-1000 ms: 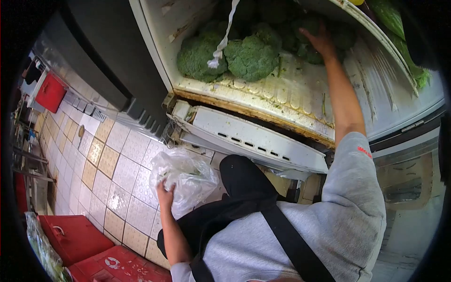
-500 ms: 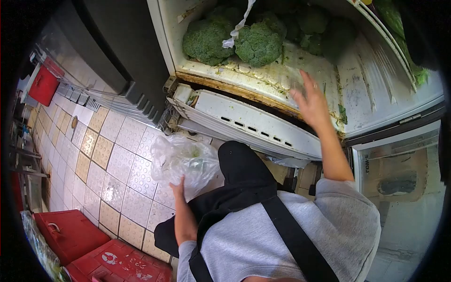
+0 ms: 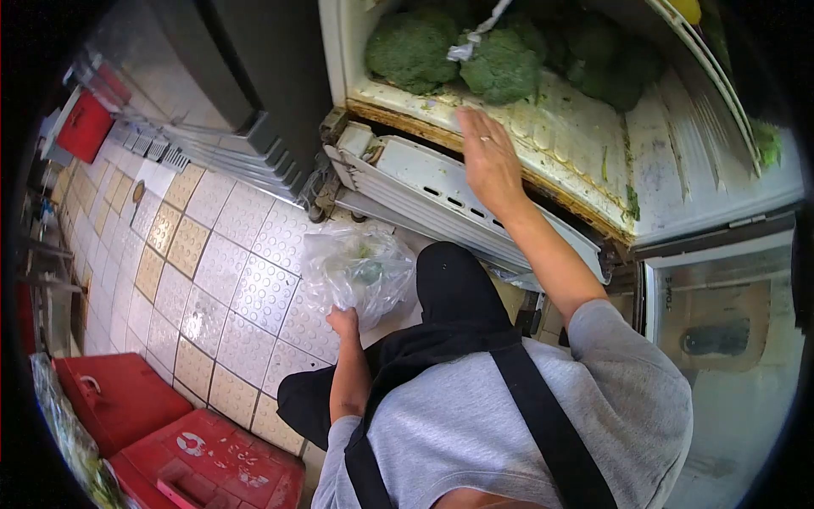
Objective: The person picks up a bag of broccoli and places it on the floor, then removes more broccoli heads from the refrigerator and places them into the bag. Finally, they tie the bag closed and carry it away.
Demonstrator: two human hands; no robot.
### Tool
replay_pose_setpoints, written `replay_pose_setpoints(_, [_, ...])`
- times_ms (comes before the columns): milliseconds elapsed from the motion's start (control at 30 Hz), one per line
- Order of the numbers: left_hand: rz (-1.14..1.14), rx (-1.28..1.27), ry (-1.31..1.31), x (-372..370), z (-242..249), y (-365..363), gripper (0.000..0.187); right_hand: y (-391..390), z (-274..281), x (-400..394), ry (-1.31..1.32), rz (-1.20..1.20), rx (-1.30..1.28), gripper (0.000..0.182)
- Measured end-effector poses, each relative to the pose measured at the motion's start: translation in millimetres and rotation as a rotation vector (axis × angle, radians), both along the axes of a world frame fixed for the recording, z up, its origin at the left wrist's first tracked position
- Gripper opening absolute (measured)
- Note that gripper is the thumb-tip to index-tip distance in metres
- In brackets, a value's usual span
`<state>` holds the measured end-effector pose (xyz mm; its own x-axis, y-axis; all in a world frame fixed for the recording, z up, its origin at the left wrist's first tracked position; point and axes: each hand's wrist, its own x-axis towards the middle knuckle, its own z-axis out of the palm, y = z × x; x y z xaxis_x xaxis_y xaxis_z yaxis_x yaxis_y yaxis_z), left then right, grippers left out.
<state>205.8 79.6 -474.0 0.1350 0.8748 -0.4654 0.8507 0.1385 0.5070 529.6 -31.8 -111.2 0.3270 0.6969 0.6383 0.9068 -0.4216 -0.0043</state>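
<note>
My left hand (image 3: 342,321) grips the edge of a clear plastic bag (image 3: 365,267) with something pale green inside, low over the tiled floor. Over the front edge of the open fridge is my right hand (image 3: 492,161), fingers stretched out and holding nothing, a ring on one finger. Just beyond its fingertips lie two broccoli heads (image 3: 502,66) (image 3: 413,51) on the fridge floor. More broccoli (image 3: 615,64) sits darker at the back right. A twisted strip of white plastic (image 3: 462,51) hangs between the front heads.
Below the fridge opening is a white slotted panel (image 3: 424,180). The open door (image 3: 721,339) stands at the right. Red boxes (image 3: 212,462) (image 3: 119,399) are at the lower left, and a grey metal appliance (image 3: 178,93) at the upper left. Green scraps litter the fridge floor.
My right hand has moved left along the fridge's front edge, closer to the front broccoli. The view has shifted slightly. My left hand still holds the bag.
</note>
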Motion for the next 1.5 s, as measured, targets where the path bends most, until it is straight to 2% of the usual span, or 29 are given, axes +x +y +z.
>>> replay_pose_setpoints(33, [-0.025, -0.002, -0.001, 5, 8, -1, 0.045, 7, 4, -1, 0.001, 0.051, -0.014, 0.054])
replay_pose_setpoints(100, [0.134, 0.074, -0.003, 11, 23, -6, 0.046, 19, 10, -5, 0.008, 0.078, -0.030, 0.055])
replay_pose_setpoints(167, [0.130, 0.113, 0.014, 14, 15, -3, 0.047, 37, 13, -9, -0.075, 0.173, -0.022, 0.053])
replay_pose_setpoints(200, [0.144, 0.150, 0.028, 14, 5, -2, 0.049, 44, 10, -6, -0.068, 0.171, -0.020, 0.053])
replay_pose_setpoints(233, [0.143, 0.152, 0.035, 14, -6, 2, 0.049, 50, 7, -3, 0.004, 0.287, 0.050, 0.050])
replay_pose_setpoints(267, [0.140, 0.127, -0.129, 16, -18, 7, 0.049, 55, 3, -2, 0.076, 0.401, 0.121, 0.046])
replay_pose_setpoints(300, [0.135, 0.101, -0.293, 19, -25, 11, 0.050, 58, -4, -7, 0.083, 0.399, 0.122, 0.046])
replay_pose_setpoints(367, [0.404, -0.185, -0.960, 50, 25, 6, 0.048, 67, -17, -19, 0.044, 0.563, 0.086, 0.029])
replay_pose_setpoints(400, [0.363, -0.196, -1.054, 61, 49, 8, 0.048, 73, -21, -28, 0.047, 0.560, 0.086, 0.029])
replay_pose_setpoints(467, [0.315, -0.215, -1.146, 76, 99, 10, 0.048, 87, -27, -47, 0.146, 0.271, -0.213, 0.021])
replay_pose_setpoints(533, [0.328, -0.318, -1.416, 92, 153, 11, 0.051, 97, -19, -57, 0.174, 0.171, -0.264, 0.023])
replay_pose_setpoints(600, [0.268, -0.399, -1.519, 104, 178, 18, 0.048, 103, -19, -62, 0.170, 0.040, -0.339, 0.027])
replay_pose_setpoints(633, [0.205, -0.425, -1.594, 111, 190, 21, 0.048, 110, -30, -59, 0.169, 0.001, -0.299, 0.024])
replay_pose_setpoints(733, [0.262, -0.737, -1.607, 136, 206, 33, 0.045, 107, -35, -59, 0.207, 0.008, -0.200, 0.021])
replay_pose_setpoints(867, [0.265, -0.874, -1.581, 161, 227, 39, 0.044, 110, -28, -57, 0.255, 0.004, -0.219, 0.019])
replay_pose_setpoints(933, [0.202, -0.986, -1.615, 165, 233, 41, 0.045, 118, -16, -48, 0.460, 0.023, -0.425, 0.018])
replay_pose_setpoints(967, [0.200, -0.981, -1.614, 167, 234, 40, 0.045, 119, -10, -42, 0.461, 0.026, -0.421, 0.018])
replay_pose_setpoints(1033, [0.189, -0.983, -1.641, 166, 241, 35, 0.043, 121, 4, -37, 0.494, 0.086, -0.611, 0.021])
replay_pose_setpoints(1100, [0.196, -0.942, -1.654, 169, 236, 36, 0.042, 129, -4, -28, 0.548, 0.067, -0.591, 0.025])
replay_pose_setpoints(1167, [0.177, -0.967, -1.680, 167, 229, 41, 0.044, 150, -28, -11, 0.491, 0.129, -0.678, 0.026])
replay_pose_setpoints(1200, [0.181, -0.989, -1.696, 167, 227, 41, 0.044, 148, -20, -8, 0.483, 0.197, -0.714, 0.025])
replay_pose_setpoints(1233, [0.204, -1.043, -1.707, 164, 226, 40, 0.045, 153, -26, 1, 0.594, 0.221, -0.759, 0.022])
replay_pose_setpoints(1267, [0.221, -1.028, -1.712, 161, 226, 38, 0.045, 142, -3, -9, 0.923, 0.076, -0.749, 0.018])
replay_pose_setpoints(1333, [0.197, -1.042, -1.726, 154, 230, 28, 0.046, 122, -11, -23, 0.656, 0.299, -0.449, 0.009])
replay_pose_setpoints(1367, [0.194, -1.014, -1.741, 149, 232, 22, 0.048, 111, -16, -39, 0.661, 0.305, -0.458, 0.009])
replay_pose_setpoints(1400, [0.209, -1.013, -1.738, 140, 236, 18, 0.048, 97, -20, -62, 0.560, 0.301, -0.390, 0.008])
replay_pose_setpoints(1467, [0.262, -1.103, -1.894, 117, 244, 8, 0.051, 74, -25, -100, 0.365, 0.291, -0.253, 0.010])
replay_pose_setpoints(1500, [0.255, -1.146, -1.929, 104, 242, 6, 0.056, 67, -26, -107, 0.379, 0.298, -0.265, 0.010])
